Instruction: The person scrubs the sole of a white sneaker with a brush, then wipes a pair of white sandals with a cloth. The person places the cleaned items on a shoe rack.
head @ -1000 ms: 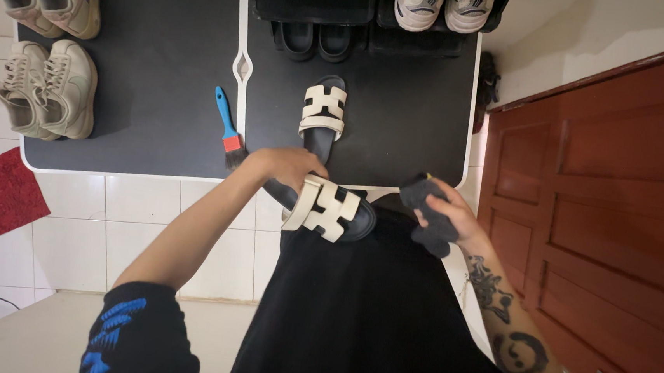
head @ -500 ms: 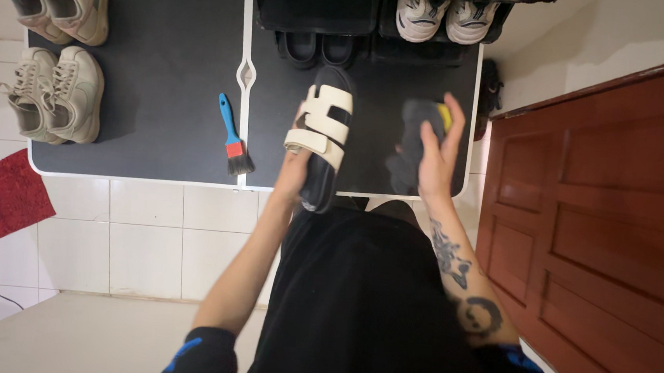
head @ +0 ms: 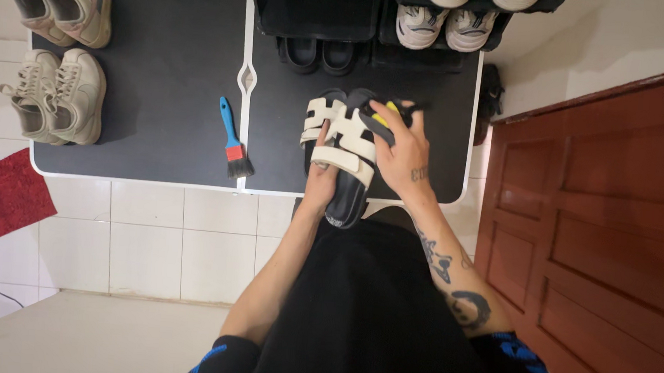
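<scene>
the head view looks down on two bare hands busy with one shoe. the left hand (head: 321, 179) is closed around the side of a black slide sandal with cream straps (head: 347, 158), gripping it from below and lifting it off the table top. the right hand (head: 401, 148) is closed on a dark cloth with a yellow part (head: 384, 112) and presses it on the toe end of that sandal, by the top strap. so the wiping looks to be in the middle, i think: the cloth is on the front of the shoe, and the heel end, near the person's body, has no cloth on it now. i cannot tell from here how clean any part is. the other sandal of the pair (head: 317, 119) lies flat on the black table (head: 419, 169) just behind the held one, partly hidden by it, and no hand is on it, so it may be waiting for its turn. to the left a small brush with a blue handle (head: 231, 139) lies on the table, well apart from both hands. far left, two pairs of beige sneakers (head: 54, 93) sit on the table. at the back is a shoe rack with black slippers (head: 318, 53) and white sneakers (head: 444, 27). a brown wooden door (head: 602, 229) is on the right and a red mat (head: 0, 198) lies on the white tile floor (head: 180, 238).
</scene>
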